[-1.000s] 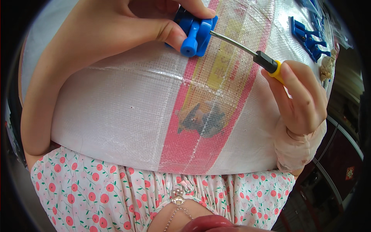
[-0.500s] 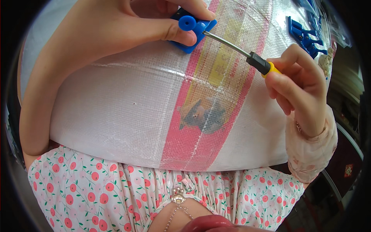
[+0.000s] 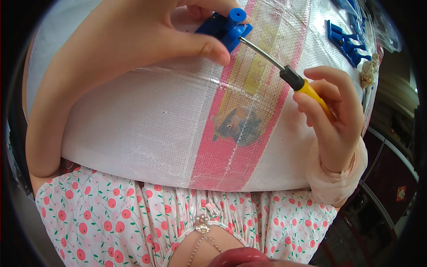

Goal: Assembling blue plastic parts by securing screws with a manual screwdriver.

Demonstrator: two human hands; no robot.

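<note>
Left grip [image 3: 167,38] is clamped on a blue plastic part [image 3: 233,34], upper centre, over a white woven sheet [image 3: 133,129]; right grip [image 3: 334,100] is closed round a yellow-handled screwdriver [image 3: 292,77], tip at the part's edge. Best brace the part against twisting and keep the shaft aligned.

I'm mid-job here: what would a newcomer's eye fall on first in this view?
First, the bright blue plastic piece in the left hand, near the top centre. Next, the yellow-handled screwdriver in the right hand, right of centre, its tip at that piece. Then the pink stripe down the middle of the white woven sheet.
</note>
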